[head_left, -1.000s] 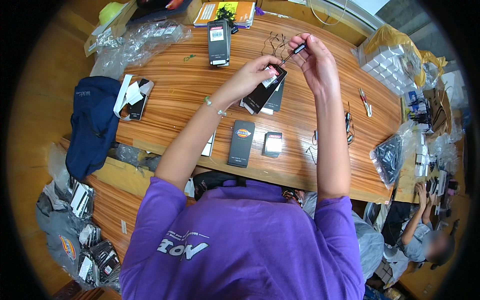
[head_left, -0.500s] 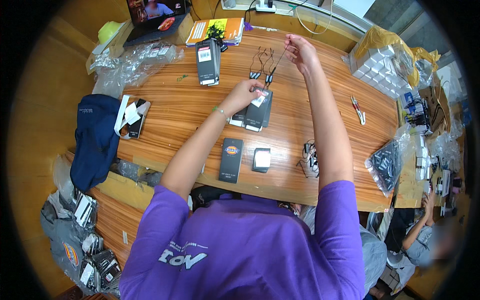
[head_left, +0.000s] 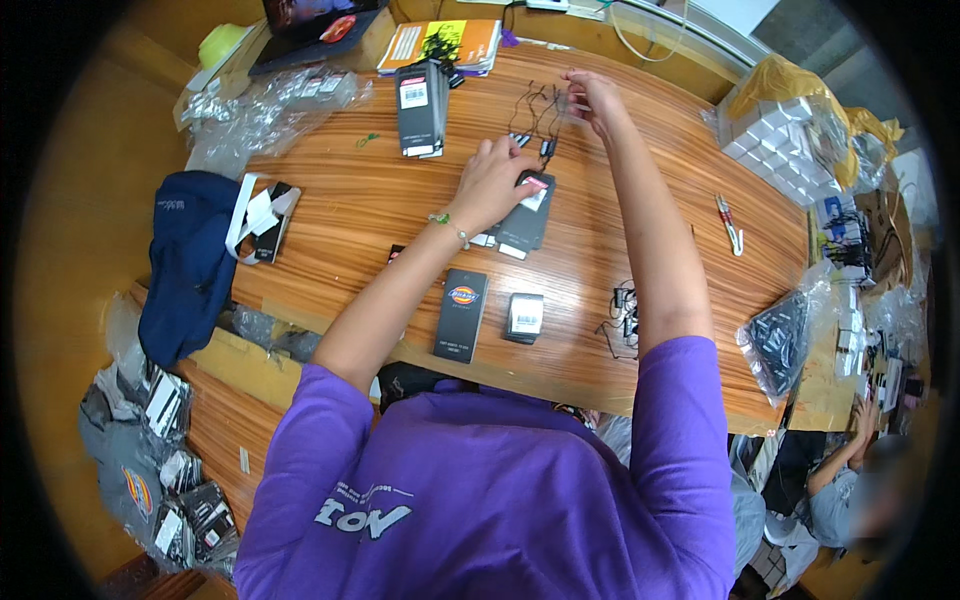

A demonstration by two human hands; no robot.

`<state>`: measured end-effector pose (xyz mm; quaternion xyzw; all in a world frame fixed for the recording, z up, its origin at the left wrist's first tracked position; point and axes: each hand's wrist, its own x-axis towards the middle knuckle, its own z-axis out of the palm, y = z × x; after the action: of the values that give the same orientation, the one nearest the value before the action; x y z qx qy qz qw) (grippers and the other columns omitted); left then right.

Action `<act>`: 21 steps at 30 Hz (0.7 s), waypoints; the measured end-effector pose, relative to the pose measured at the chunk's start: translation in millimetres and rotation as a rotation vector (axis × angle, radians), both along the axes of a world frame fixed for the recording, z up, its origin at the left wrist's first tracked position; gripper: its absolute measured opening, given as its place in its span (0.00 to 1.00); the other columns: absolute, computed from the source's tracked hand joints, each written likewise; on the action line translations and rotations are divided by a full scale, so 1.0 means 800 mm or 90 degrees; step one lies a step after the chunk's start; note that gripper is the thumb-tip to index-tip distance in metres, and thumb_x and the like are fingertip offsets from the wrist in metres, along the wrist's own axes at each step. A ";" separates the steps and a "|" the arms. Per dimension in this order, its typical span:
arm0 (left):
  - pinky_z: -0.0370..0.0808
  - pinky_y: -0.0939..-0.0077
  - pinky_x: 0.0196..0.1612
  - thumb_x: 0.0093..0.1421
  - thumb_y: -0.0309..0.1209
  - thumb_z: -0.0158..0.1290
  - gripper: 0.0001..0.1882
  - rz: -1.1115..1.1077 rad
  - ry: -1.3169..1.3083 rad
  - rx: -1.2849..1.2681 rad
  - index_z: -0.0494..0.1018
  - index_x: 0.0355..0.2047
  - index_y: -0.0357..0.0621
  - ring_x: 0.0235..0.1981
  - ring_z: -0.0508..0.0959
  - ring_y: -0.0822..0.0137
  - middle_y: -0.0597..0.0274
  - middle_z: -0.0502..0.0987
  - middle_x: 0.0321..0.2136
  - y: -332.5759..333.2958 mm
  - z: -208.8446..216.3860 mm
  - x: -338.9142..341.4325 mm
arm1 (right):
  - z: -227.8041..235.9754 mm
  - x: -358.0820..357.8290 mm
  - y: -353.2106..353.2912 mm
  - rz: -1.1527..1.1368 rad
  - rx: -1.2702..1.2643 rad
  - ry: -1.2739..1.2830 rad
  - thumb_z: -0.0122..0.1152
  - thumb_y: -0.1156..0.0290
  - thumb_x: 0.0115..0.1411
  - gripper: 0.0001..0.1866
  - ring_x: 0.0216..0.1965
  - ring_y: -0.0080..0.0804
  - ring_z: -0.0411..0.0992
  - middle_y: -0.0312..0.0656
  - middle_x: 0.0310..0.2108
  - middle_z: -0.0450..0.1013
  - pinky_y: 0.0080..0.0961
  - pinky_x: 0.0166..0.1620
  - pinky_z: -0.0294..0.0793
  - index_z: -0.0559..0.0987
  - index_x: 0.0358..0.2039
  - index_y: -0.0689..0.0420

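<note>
My left hand (head_left: 490,188) is over a small pile of dark grey hang tags (head_left: 522,232) in the middle of the table. Its thumb and fingers close on the upper end of the top tag, beside a white label. Black hang-tag cords (head_left: 540,110) with small grey clips stretch away beyond the pile. Beside their far ends is my right hand (head_left: 590,98), its fingers apart and slightly blurred, with no cord plainly held. Closer to me are a single dark hang tag (head_left: 461,315) and a small stack of labelled cards (head_left: 525,318). More black cords (head_left: 624,318) lie right of them.
A taller stack of tags (head_left: 421,110) stands back left, near notebooks (head_left: 480,48) and a laptop (head_left: 320,30). White boxes (head_left: 790,145), a red-and-white cutter (head_left: 729,225) and a bag of black parts (head_left: 775,345) are right; navy cloth (head_left: 185,265) lies left. Another person's hand (head_left: 864,418) shows far right.
The cord stretched up to my right hand is no longer taut there, and that hand's fingers have spread. My left hand has shifted left, its back now turned up over the tags.
</note>
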<state>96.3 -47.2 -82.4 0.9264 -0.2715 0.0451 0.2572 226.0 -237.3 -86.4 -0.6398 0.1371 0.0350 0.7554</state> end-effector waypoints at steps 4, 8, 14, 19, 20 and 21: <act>0.59 0.64 0.54 0.55 0.41 0.51 0.19 -0.004 -0.008 -0.062 0.70 0.45 0.49 0.49 0.61 0.55 0.54 0.63 0.46 0.027 0.021 -0.031 | -0.029 0.015 -0.009 0.043 -0.149 -0.001 0.57 0.69 0.53 0.05 0.16 0.21 0.64 0.33 0.16 0.67 0.21 0.17 0.62 0.78 0.28 0.56; 0.55 0.61 0.56 0.58 0.40 0.48 0.18 0.005 0.013 -0.068 0.68 0.47 0.48 0.55 0.57 0.55 0.53 0.60 0.49 0.076 0.088 -0.063 | -0.048 0.034 -0.050 -0.059 -0.488 -0.090 0.60 0.69 0.51 0.11 0.21 0.25 0.68 0.38 0.21 0.71 0.24 0.23 0.69 0.75 0.35 0.59; 0.58 0.66 0.55 0.58 0.36 0.48 0.17 0.102 0.025 -0.001 0.69 0.46 0.46 0.55 0.59 0.57 0.55 0.60 0.50 0.193 0.111 -0.069 | 0.153 -0.197 0.120 0.414 -0.181 -0.445 0.55 0.75 0.51 0.16 0.35 0.27 0.70 0.40 0.33 0.74 0.24 0.42 0.69 0.72 0.42 0.57; 0.64 0.72 0.50 0.57 0.31 0.49 0.13 0.020 0.091 -0.038 0.70 0.42 0.42 0.50 0.65 0.61 0.57 0.62 0.48 0.200 0.116 -0.062 | 0.241 -0.389 0.225 0.936 0.165 -0.824 0.52 0.67 0.52 0.10 0.36 0.41 0.68 0.46 0.30 0.69 0.37 0.39 0.68 0.74 0.32 0.59; 0.65 0.72 0.49 0.57 0.30 0.49 0.12 0.000 0.103 -0.031 0.70 0.42 0.41 0.50 0.66 0.62 0.58 0.63 0.47 0.200 0.118 -0.063 | 0.248 -0.413 0.238 0.902 0.213 -0.841 0.52 0.66 0.52 0.10 0.36 0.41 0.68 0.45 0.30 0.69 0.36 0.38 0.67 0.74 0.30 0.59; 0.67 0.73 0.47 0.56 0.29 0.49 0.11 -0.025 0.078 -0.017 0.71 0.40 0.40 0.47 0.68 0.63 0.58 0.65 0.44 0.198 0.120 -0.065 | 0.252 -0.436 0.251 0.867 0.264 -0.859 0.52 0.65 0.52 0.10 0.36 0.41 0.67 0.45 0.29 0.68 0.36 0.38 0.67 0.74 0.28 0.58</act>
<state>44.4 111.3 13.9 0.9183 -0.2728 -0.0135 0.2865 -122.7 -36.9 115.3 -0.3223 -0.7308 0.1136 0.5909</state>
